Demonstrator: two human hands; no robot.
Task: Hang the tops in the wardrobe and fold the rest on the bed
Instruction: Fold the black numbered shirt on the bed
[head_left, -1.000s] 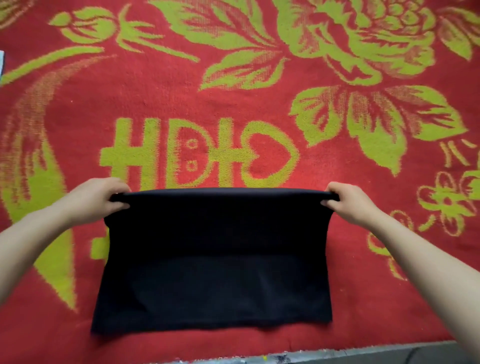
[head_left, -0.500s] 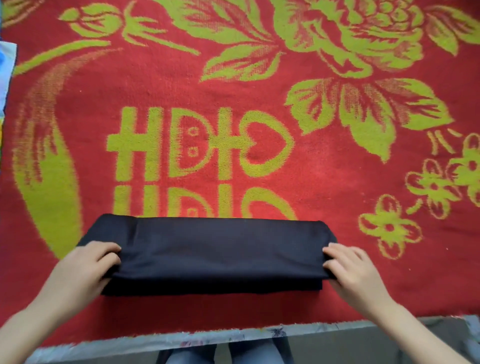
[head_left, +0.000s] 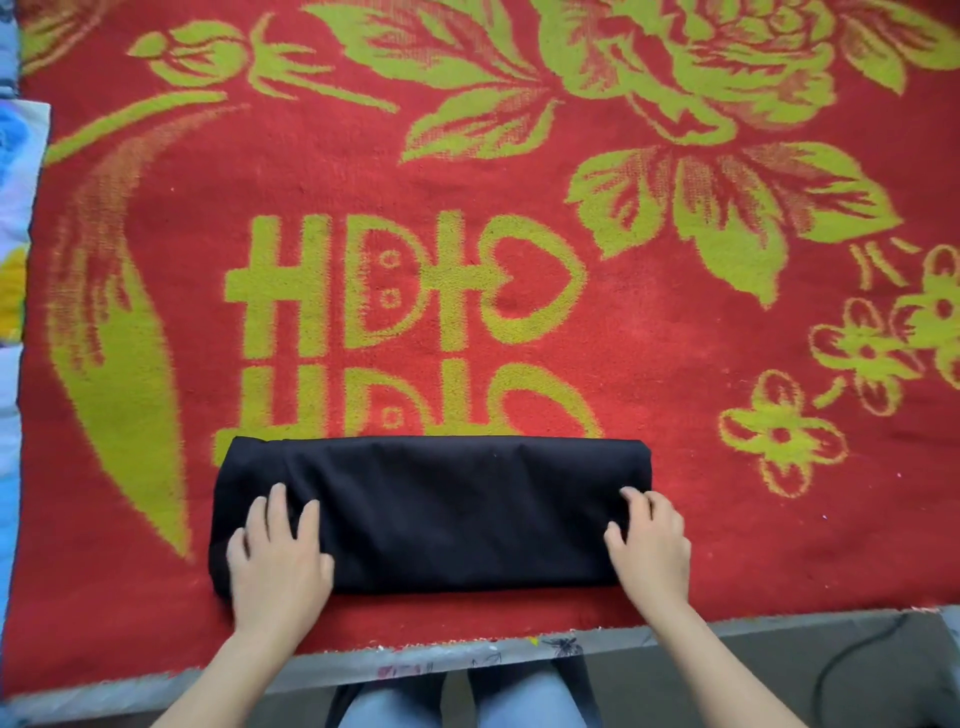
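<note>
Folding has advanced in the head view: the black garment (head_left: 441, 514), lifted by its far edge a second ago, now lies doubled into a narrow band on the bed (head_left: 675, 364), near its front edge. The left hand (head_left: 280, 561) and right hand (head_left: 649, 545) rest flat on its two ends, fingers loose, gripping nothing. Its long axis runs left to right along that edge; the fold likely faces away.
</note>
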